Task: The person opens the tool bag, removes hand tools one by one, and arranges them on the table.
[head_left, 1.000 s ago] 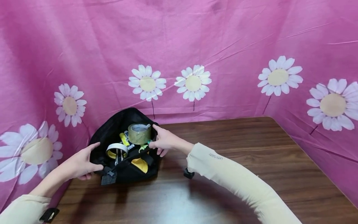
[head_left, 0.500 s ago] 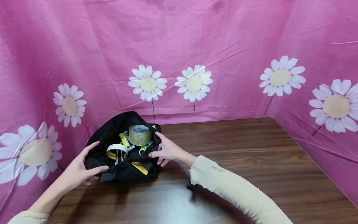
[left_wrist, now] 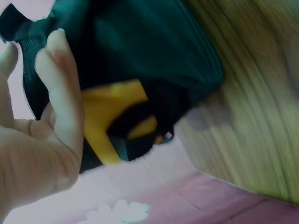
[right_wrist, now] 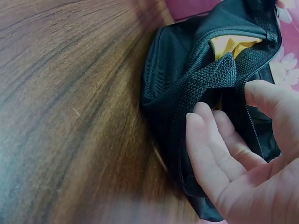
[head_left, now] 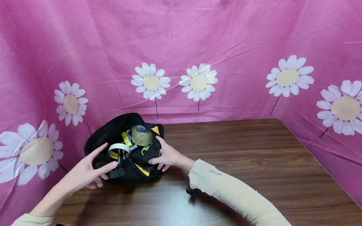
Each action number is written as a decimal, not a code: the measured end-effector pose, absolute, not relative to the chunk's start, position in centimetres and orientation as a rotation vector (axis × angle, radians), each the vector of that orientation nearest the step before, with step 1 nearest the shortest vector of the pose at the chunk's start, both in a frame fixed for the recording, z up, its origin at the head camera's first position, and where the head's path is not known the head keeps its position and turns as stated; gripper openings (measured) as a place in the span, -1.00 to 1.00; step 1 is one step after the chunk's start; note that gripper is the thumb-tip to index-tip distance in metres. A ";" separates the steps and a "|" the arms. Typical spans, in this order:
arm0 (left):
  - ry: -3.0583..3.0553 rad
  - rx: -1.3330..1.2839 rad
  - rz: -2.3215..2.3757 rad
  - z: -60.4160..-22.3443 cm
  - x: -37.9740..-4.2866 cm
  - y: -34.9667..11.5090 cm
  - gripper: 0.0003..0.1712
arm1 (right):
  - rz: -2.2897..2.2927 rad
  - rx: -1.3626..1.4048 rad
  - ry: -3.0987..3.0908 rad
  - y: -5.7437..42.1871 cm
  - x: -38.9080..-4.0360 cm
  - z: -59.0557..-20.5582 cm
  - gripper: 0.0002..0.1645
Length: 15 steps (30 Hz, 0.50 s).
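Note:
A black zip-top bag (head_left: 135,175) stands with its mouth wide at the table's left side. In it lie a clear packing tape roll (head_left: 141,138), a white-and-yellow tape roll (head_left: 112,148) with thin metal prongs, a yellow tube (head_left: 126,138) and a light green curved piece (head_left: 145,150). My left hand (head_left: 87,169) holds the bag's left front corner, thumb over the rim, lower fingers outside. On the right side, my right hand (head_left: 168,156) grips the rim, thumb at the zip edge and fingers near the strap (right_wrist: 205,81).
The brown wooden table (head_left: 232,150) stretches right and forward of the bag. Behind and at both sides hangs a pink cloth (head_left: 181,37) printed with white daisies, close behind the bag. A small dark block (head_left: 190,189) sits beneath my right wrist.
The left hand has shifted right along the rim, its thumb further over the front edge. The right hand has slid lower along the right side. The bag's mouth has tipped and reshaped slightly.

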<state>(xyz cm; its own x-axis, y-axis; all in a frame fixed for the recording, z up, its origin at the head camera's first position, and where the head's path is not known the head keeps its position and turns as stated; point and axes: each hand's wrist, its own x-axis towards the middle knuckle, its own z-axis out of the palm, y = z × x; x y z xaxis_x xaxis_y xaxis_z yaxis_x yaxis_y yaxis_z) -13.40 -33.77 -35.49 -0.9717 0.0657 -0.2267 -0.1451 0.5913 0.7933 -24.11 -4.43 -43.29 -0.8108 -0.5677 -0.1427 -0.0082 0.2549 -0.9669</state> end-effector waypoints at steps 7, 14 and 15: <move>2.665 0.031 1.289 -37.1 -12.9 -33.1 0.28 | -1.561 -0.516 2.064 -4.3 -24.0 -43.5 0.32; 2.710 -0.051 1.306 -38.9 -12.4 -33.2 0.29 | -1.584 -0.497 2.050 -4.9 -24.1 -44.4 0.30; 2.724 -0.052 1.297 -39.1 -12.4 -33.2 0.28 | -1.588 -0.497 2.046 -5.0 -24.1 -44.6 0.30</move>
<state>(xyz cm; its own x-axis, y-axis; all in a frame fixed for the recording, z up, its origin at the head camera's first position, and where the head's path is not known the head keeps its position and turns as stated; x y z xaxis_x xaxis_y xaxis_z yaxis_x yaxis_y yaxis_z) -12.44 -33.19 -39.13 -0.9917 0.0223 -0.1268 -0.0844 0.6314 0.7708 -24.12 -4.97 -44.56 -0.8091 -0.5651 -0.1615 0.0163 0.2531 -0.9673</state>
